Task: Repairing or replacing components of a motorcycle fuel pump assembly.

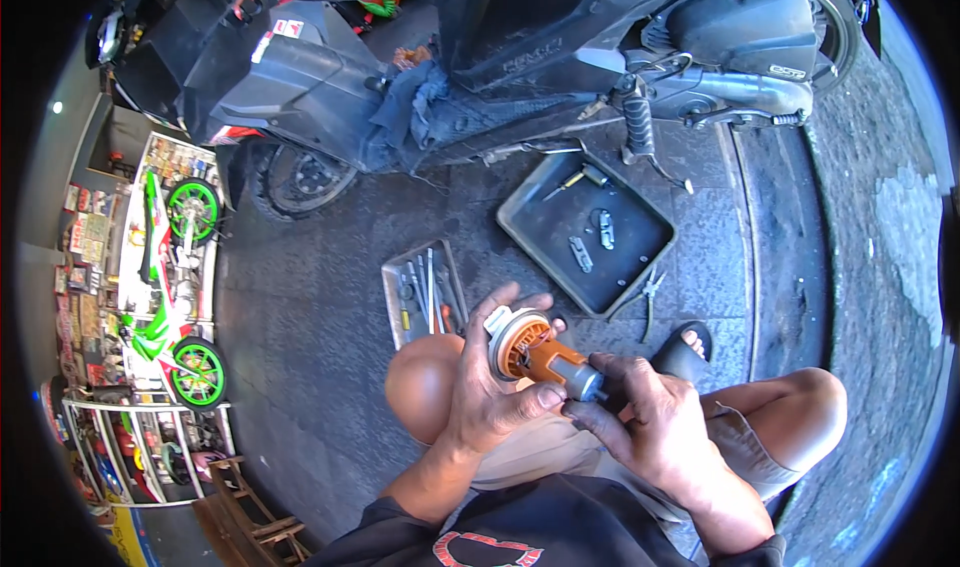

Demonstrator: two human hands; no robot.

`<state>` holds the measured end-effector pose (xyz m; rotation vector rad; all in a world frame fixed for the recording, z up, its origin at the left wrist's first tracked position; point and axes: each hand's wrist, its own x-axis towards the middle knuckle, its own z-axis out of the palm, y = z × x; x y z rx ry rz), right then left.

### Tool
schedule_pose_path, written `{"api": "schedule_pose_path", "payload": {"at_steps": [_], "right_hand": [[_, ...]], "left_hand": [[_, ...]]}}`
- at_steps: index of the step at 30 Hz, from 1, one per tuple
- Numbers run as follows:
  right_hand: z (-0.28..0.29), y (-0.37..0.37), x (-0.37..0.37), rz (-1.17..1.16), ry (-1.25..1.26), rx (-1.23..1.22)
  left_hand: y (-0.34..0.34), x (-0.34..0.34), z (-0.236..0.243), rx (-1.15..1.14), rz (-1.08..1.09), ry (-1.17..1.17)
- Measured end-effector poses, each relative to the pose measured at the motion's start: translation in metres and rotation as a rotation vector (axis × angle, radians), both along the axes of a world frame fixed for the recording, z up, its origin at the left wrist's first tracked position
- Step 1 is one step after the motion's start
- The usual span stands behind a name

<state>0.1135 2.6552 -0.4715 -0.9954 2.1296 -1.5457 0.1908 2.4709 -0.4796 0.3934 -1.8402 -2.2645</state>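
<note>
Above my lap I hold a fuel pump (545, 359) with an orange-brown plastic body, a pale round flange at one end and a silver-grey cylinder at the other. My left hand (490, 387) is wrapped round the flange end, its thumb lying along the body. At the cylinder end, the fingers and thumb of my right hand (655, 417) close on the grey tip. Part of what lies under the right fingers is hidden. Beyond my hands is a black tray (625, 222) with a screwdriver (567, 182) and two small metal parts (593, 242) in it.
A narrow tray (392, 285) of hand tools sits beyond my left knee. A dark scooter (560, 77) stands across the far side, its footrest reaching toward the black tray. At the left are a green-wheeled motorbike (175, 287), shelves and a wooden stool (245, 517).
</note>
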Motion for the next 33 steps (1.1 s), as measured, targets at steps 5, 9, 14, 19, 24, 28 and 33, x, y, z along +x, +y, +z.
{"api": "schedule_pose_path", "payload": {"at_steps": [5, 9, 14, 19, 24, 28, 33], "right_hand": [[-0.009, -0.004, 0.006, -0.052, 0.112, 0.039], [-0.005, -0.011, 0.019, -0.135, 0.191, 0.109], [-0.005, -0.014, 0.021, -0.07, 0.129, 0.169], [-0.012, 0.009, -0.004, 0.231, -0.41, -0.125], [-0.04, -0.024, -0.013, -0.086, -0.604, -0.392], [-0.058, -0.046, -0.005, 0.035, -0.531, -0.392], [-0.062, -0.046, 0.004, -0.062, -0.526, -0.449]], "left_hand": [[0.003, 0.008, -0.022, 0.023, 0.065, -0.174], [0.005, 0.008, -0.028, 0.085, 0.036, -0.187], [0.001, 0.011, -0.033, 0.246, -0.074, -0.095], [0.003, 0.018, -0.023, 0.256, -0.061, -0.074], [0.005, 0.014, -0.029, -0.244, -0.188, 0.026], [0.004, 0.012, -0.026, -0.359, -0.245, 0.054], [0.005, 0.017, -0.019, -0.557, -0.314, -0.035]]}}
